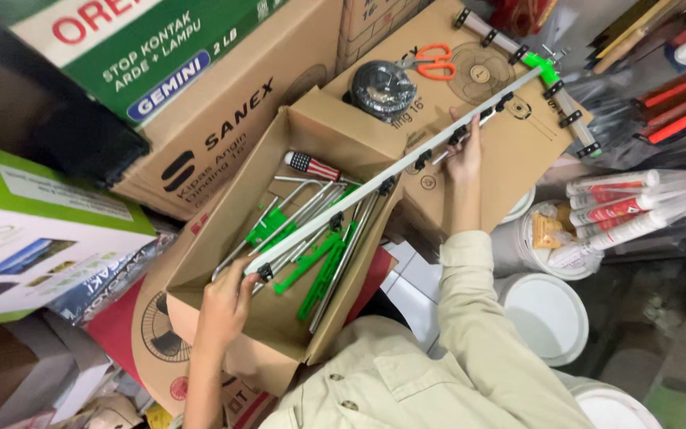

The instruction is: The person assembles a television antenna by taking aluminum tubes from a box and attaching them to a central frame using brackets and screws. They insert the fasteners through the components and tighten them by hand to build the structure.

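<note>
Person's left hand (224, 302) & right hand (464, 151) each w/ fingers closed around a long white metal rod (395, 171) w/ black clips, held diagonally over an open cardboard box (224, 214). Inside box: green-jointed rods (311, 258), a striped-handle screwdriver (314, 166). Beyond box: orange scissors (432, 61).

Long white rod (395, 176) with black clips slants across the open box (279, 334).

Left hand (224, 306) and right hand (464, 151) each closed in a grip.
</note>
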